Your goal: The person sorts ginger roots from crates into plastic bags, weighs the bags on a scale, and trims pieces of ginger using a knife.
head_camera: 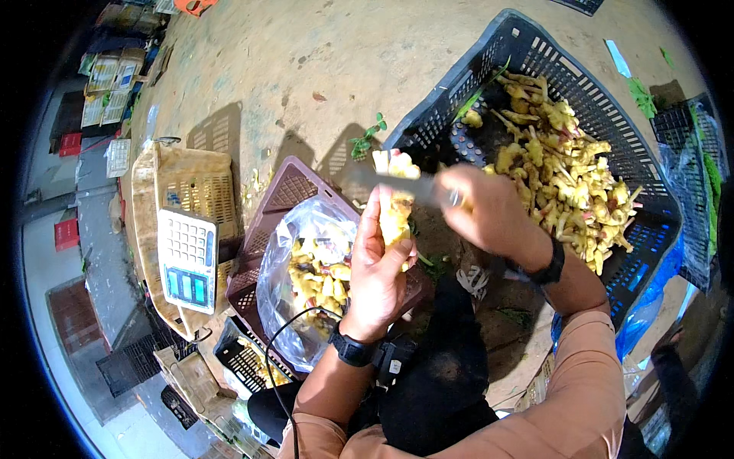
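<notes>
My left hand (380,261) grips a pale yellow piece of ginger root (395,221) with pinkish stubs at its upper end. A knife (410,186), blurred by motion, lies across the ginger, and its handle is in my right hand (487,209). Under and left of my left hand, a clear plastic bag (274,292) lines a maroon crate (287,183) and holds several ginger pieces (318,275). Beyond my right hand is a large black plastic crate (590,80) with a heap of ginger (567,172) that still has stalks.
A digital scale (188,258) stands before a tan basket (195,183) on the left. A small black basket (238,350) with yellow pieces sits at lower left. Green leaves (364,140) lie on the concrete floor (258,86). A black cable (278,356) runs past my left forearm.
</notes>
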### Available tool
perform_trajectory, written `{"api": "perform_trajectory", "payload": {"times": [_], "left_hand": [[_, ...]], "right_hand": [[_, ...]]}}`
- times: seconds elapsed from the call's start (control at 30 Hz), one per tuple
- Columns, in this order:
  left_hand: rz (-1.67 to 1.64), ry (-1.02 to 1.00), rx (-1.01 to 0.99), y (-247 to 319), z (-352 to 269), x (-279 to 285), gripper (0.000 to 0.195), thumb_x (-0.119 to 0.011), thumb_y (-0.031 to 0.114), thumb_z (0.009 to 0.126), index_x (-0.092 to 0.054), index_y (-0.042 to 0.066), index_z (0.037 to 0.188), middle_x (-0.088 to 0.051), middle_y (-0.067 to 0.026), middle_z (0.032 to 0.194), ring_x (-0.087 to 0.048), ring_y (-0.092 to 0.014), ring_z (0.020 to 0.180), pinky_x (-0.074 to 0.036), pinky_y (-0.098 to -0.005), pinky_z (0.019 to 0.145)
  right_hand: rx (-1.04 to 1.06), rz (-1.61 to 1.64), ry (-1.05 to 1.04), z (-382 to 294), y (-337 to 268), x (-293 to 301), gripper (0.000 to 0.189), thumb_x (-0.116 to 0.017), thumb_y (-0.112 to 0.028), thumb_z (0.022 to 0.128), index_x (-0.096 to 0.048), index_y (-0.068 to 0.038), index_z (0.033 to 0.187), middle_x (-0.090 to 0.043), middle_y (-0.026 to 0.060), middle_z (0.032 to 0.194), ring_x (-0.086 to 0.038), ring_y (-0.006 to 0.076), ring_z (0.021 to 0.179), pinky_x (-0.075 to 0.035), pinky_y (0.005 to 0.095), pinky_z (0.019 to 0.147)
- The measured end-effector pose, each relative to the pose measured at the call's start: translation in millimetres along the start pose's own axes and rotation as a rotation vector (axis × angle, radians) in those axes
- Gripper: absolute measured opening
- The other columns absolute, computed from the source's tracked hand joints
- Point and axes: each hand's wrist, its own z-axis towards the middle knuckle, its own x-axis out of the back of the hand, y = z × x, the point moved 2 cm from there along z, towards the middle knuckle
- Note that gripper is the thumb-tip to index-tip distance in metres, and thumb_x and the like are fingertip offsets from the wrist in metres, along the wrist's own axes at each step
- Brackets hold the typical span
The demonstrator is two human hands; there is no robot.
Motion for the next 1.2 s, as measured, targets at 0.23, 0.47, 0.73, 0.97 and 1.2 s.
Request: {"api": "perform_trajectory", "payload": {"times": [0.23, 0.47, 0.73, 0.97, 1.2], "left_hand": [[-0.069, 0.034, -0.002, -5, -4, -16, 0.077, -0.049, -0.010, 0.077, -0.016, 0.011, 0.143, -0.049, -0.0054, 0.117, -0.050, -0.012, 0.086, -0.042, -0.0227, 0.065], [-0.110, -0.022, 0.061, -6, 0, -8, 0.077, -0.052, -0.007, 0.081, -0.013, 0.011, 0.144, -0.048, -0.0038, 0.116, -0.046, -0.009, 0.079, -0.041, -0.0208, 0.063], [-0.159, -0.040, 0.077, -6, -3, -10, 0.075, -0.047, -0.010, 0.074, -0.022, 0.009, 0.142, -0.047, -0.0024, 0.118, -0.044, -0.009, 0.071, -0.039, -0.0211, 0.058], [-0.226, 0.037, 0.139, -9, -1, -12, 0.069, -0.047, -0.008, 0.075, -0.028, 0.009, 0.139, -0.052, -0.0065, 0.107, -0.046, -0.011, 0.076, -0.039, -0.0211, 0.058], [-0.468, -0.045, 0.213, -10, 6, -16, 0.046, -0.045, -0.008, 0.075, -0.045, 0.002, 0.120, -0.051, -0.0065, 0.099, -0.042, -0.013, 0.074, -0.037, -0.0197, 0.054]], "right_hand": [[-0.018, -0.184, -0.170, -22, -19, -13, 0.024, -0.062, -0.021, 0.074, -0.052, -0.011, 0.094, -0.053, 0.0094, 0.072, -0.059, 0.0297, 0.061, -0.047, 0.0401, 0.050], [-0.002, -0.258, -0.093, -20, -9, -20, 0.020, -0.063, -0.018, 0.075, -0.049, -0.011, 0.087, -0.050, 0.0078, 0.071, -0.058, 0.0284, 0.062, -0.046, 0.0391, 0.049], [-0.260, -0.348, 0.141, -8, 33, 5, 0.020, -0.061, -0.016, 0.074, -0.053, -0.009, 0.091, -0.055, 0.0106, 0.077, -0.059, 0.0291, 0.067, -0.047, 0.0397, 0.057], [-0.038, -0.242, -0.161, -23, -7, -15, 0.022, -0.064, -0.019, 0.073, -0.053, -0.011, 0.090, -0.053, 0.0073, 0.071, -0.059, 0.0288, 0.063, -0.047, 0.0396, 0.050], [-0.020, -0.349, -0.015, -17, 7, -15, 0.022, -0.066, -0.016, 0.071, -0.052, -0.012, 0.087, -0.049, 0.0066, 0.070, -0.058, 0.0264, 0.061, -0.047, 0.0375, 0.050]]}}
